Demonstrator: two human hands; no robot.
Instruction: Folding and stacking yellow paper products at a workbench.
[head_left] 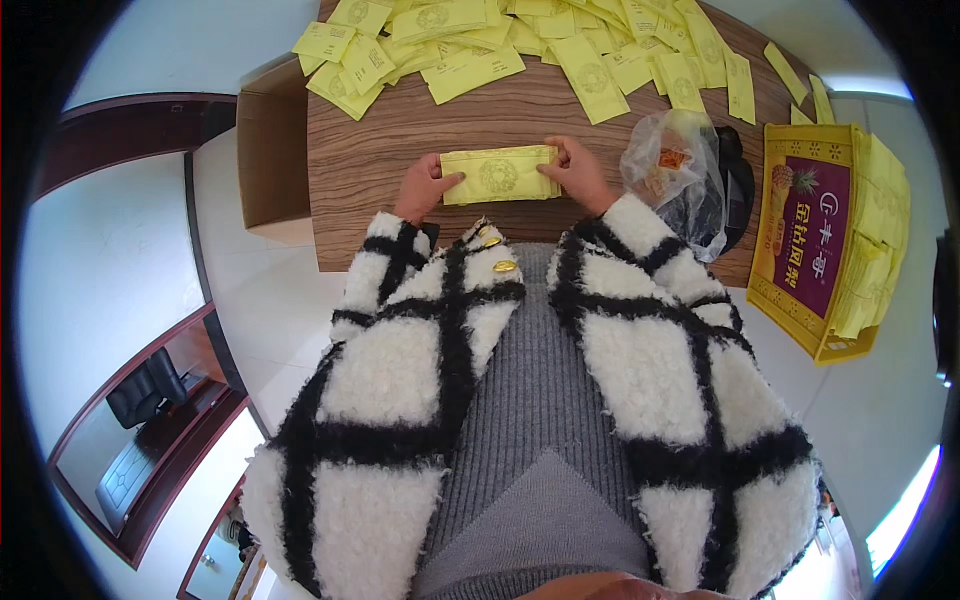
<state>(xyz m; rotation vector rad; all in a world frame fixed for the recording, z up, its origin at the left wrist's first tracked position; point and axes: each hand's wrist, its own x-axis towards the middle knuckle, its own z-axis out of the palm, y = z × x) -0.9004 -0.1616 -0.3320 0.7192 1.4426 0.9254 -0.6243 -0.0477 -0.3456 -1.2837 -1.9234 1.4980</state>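
Between my two hands is a stack of yellow paper envelopes (pixel 499 176), held level over the near part of the wooden table. My left hand (pixel 425 188) grips its left end, thumb on the top face. At the right end my right hand (pixel 579 175) pinches the stack, with the thumb on top near the corner. A round printed pattern shows on the uppermost envelope. The fingers under the stack are hidden. Beyond it, a large loose heap of the same yellow envelopes (pixel 470 77) spreads along the far side of the table.
The wood-grain table (pixel 370 150) has a cardboard box (pixel 272 160) at its left edge. A clear plastic bag (pixel 672 170) lies right of my right hand, beside a black object (pixel 737 185). Further right stands a yellow and purple carton (pixel 806 230) packed with yellow envelopes.
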